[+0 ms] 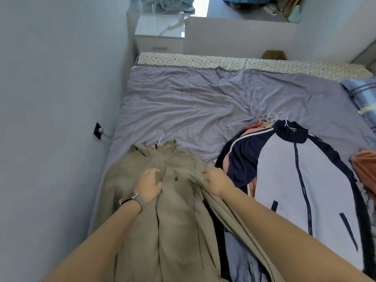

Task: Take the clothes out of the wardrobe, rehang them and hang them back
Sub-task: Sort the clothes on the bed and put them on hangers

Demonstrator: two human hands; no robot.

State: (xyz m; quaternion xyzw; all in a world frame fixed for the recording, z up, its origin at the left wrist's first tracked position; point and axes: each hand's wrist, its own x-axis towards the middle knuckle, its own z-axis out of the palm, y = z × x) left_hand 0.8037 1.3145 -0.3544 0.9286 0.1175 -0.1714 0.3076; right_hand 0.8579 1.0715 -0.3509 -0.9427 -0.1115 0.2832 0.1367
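Olive jacket [175, 200] lies front-up near the bed's [183, 102] left edge, hood toward the far end; plain khaki-green fabric, small dark square logo on the chest, one white hanger [159, 137] hook sticking out past the hood; left hand [149, 185], watch on the wrist, rests on the chest with fingers loosely curled, gripping nothing; right hand [215, 183] is clenched on the jacket's right shoulder fabric, lifting the sleeve off the bed; toward the bed's right edge, one pile of hung clothes [264, 159], topped by one grey-and-navy zip jacket [301, 180]; white hooks [274, 117] bunched at its collar, exact count unclear; one orange garment [365, 165] at the right edge; one striped blue pillow [362, 92] at the far right corner.
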